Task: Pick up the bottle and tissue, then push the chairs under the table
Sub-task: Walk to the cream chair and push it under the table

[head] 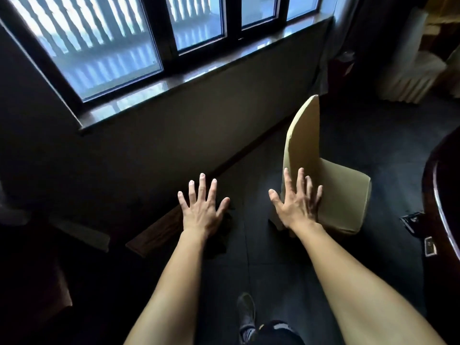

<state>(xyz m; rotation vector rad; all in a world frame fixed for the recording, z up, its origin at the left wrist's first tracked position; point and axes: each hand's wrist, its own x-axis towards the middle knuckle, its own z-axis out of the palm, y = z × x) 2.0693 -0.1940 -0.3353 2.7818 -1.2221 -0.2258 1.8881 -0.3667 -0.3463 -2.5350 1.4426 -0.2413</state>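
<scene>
Over the dark floor: left hand (201,210) and right hand (296,206) are held out, fingers spread wide, nothing gripped.
Chair: cream-covered chair (341,188) is seen just past the right hand, seat turned toward the desk (441,195); contact cannot be told.
Missing: bottle and tissue are not seen.
Risk: if the backrest is shoved high, the chair could be tipped or skewed against the desk rim.

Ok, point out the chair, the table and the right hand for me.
chair (305,135), head view, on its cream-covered backrest.
table (441,200), head view, on its dark curved rim.
right hand (296,207), head view, on the back of the hand.
</scene>
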